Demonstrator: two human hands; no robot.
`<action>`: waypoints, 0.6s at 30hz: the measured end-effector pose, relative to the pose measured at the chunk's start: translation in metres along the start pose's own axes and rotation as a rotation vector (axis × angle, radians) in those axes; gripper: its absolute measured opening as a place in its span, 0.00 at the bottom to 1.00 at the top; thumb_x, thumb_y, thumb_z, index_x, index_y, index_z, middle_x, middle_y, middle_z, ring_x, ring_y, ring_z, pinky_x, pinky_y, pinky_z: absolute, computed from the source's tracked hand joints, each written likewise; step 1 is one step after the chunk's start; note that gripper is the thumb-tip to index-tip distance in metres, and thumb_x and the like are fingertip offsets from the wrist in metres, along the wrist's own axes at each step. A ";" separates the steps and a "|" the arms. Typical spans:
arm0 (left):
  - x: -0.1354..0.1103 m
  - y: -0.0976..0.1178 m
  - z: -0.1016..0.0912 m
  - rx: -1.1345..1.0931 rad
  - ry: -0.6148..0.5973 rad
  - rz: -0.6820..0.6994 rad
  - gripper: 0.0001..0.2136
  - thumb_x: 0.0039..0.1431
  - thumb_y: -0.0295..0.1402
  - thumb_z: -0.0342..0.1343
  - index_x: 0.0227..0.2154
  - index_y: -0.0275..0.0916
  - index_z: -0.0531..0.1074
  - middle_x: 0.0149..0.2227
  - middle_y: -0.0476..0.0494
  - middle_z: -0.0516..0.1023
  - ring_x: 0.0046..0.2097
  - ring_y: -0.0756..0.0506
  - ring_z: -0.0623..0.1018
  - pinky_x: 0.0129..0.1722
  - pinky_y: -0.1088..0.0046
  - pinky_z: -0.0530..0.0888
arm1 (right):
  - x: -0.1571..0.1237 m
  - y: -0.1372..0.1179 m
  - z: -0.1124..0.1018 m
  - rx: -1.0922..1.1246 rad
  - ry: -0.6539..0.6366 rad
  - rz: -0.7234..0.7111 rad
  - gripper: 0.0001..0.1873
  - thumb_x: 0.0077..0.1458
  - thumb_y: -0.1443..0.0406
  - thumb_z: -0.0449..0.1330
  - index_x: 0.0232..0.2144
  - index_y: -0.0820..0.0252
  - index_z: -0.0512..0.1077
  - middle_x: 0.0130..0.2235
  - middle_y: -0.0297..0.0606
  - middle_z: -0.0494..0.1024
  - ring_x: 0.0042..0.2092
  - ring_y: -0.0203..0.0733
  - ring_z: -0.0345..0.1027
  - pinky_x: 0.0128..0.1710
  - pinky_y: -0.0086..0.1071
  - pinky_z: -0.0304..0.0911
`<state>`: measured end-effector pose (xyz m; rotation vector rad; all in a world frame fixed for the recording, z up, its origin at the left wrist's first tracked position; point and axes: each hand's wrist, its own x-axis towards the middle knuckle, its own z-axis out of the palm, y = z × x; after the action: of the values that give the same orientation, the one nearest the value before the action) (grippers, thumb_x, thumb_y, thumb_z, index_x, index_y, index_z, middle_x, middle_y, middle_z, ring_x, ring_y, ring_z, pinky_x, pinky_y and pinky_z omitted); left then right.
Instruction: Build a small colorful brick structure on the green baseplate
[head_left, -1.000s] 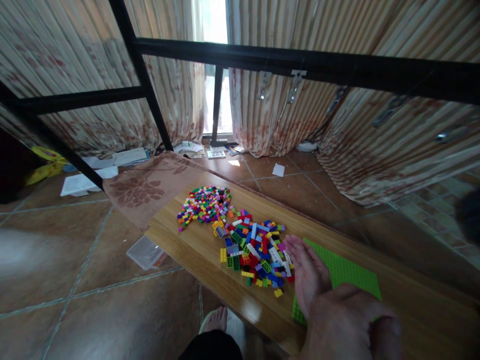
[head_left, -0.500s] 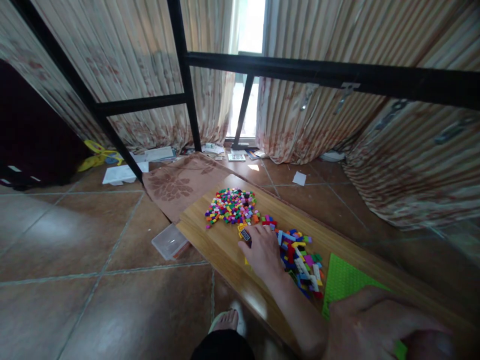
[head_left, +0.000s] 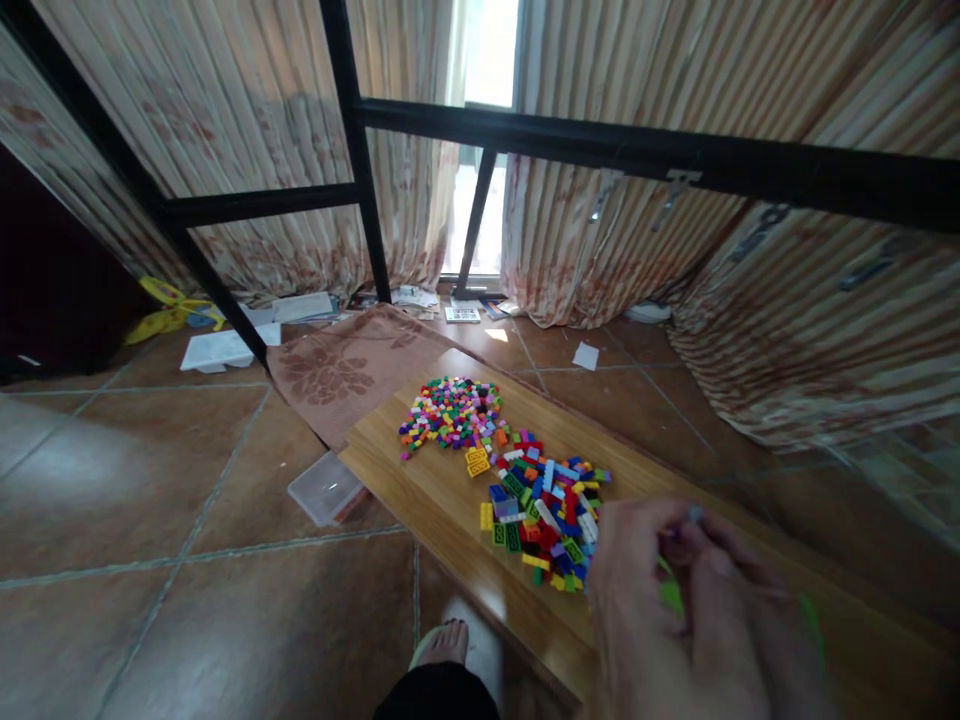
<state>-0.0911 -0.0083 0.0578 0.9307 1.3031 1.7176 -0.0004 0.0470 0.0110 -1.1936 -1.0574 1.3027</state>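
Both of my hands are together at the lower right, over the bright green studded baseplate point(head_left: 670, 597), which they mostly cover. My left hand point(head_left: 637, 600) is nearer the camera, its fingers curled into a pinch. A small greyish thing point(head_left: 694, 514) shows at the fingertips, too blurred to name. Partly hidden behind it, my right hand point(head_left: 784, 630) is also closed, and what it holds does not show. Just left of the hands, a heap of larger toy building bricks point(head_left: 547, 510) lies on the wooden table point(head_left: 420, 490), with yellow bricks point(head_left: 477, 461) at its edge.
A pile of tiny coloured bricks point(head_left: 454, 412) lies at the table's far end. On the tiled floor beside it is a clear plastic box point(head_left: 326, 490). A brown patterned cloth point(head_left: 337, 370), a black metal frame point(head_left: 525, 120) and long curtains point(head_left: 637, 260) stand beyond.
My right hand, which held a dark brick over the heap, has drawn back right to meet my left hand. The heap is now more exposed. The view has shifted slightly.
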 end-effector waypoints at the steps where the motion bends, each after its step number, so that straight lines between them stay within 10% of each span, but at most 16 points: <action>1: 0.001 0.000 0.001 0.010 0.023 -0.038 0.14 0.60 0.35 0.54 0.49 0.43 0.71 0.43 0.40 0.77 0.43 0.43 0.75 0.45 0.63 0.74 | -0.005 -0.008 -0.008 0.015 0.048 0.020 0.15 0.47 0.60 0.67 0.40 0.50 0.77 0.34 0.31 0.81 0.32 0.39 0.74 0.30 0.30 0.69; 18: -0.003 -0.017 0.022 -0.096 -0.312 -0.135 0.07 0.60 0.33 0.56 0.40 0.39 0.75 0.36 0.46 0.78 0.36 0.50 0.75 0.38 0.75 0.72 | -0.024 -0.029 -0.032 -0.028 0.153 -0.109 0.13 0.47 0.57 0.68 0.37 0.53 0.79 0.35 0.36 0.80 0.35 0.39 0.72 0.35 0.32 0.68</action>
<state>-0.0676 0.0012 0.0454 0.9860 1.0452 1.4509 0.0344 0.0242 0.0379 -1.2194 -1.0174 1.0983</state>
